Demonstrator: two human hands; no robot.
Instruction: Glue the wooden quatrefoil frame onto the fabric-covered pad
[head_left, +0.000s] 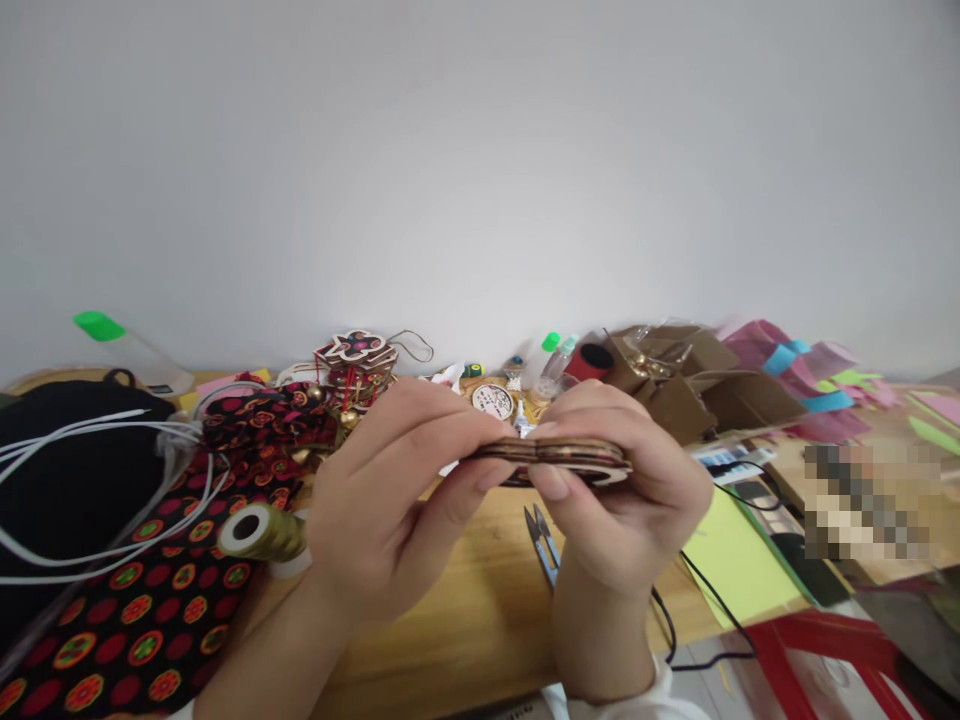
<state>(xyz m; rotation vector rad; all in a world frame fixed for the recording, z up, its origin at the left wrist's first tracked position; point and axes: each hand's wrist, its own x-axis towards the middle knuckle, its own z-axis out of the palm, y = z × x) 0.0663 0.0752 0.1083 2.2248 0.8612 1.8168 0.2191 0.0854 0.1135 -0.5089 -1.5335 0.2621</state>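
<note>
Between my two hands, held edge-on above the table, is a layered wooden ornament [577,455] with thin brown edges and a patterned layer between. My left hand [405,490] pinches its left end between thumb and fingers. My right hand [622,480] grips the right part, thumb underneath and fingers over the top. The ornament's flat faces are mostly hidden. Below it on the table lie thread snips [543,545] with blue handles. An olive thread spool [262,533] stands on its side left of my left wrist.
Black fabric with red and orange circles [142,610] covers the left, with white cords [97,430] nearby. Finished-looking ornaments [356,365] are piled behind. At right are a cardboard box [720,400], pink and blue paper strips [787,360], a yellow sheet [739,560] and a red stool [817,650].
</note>
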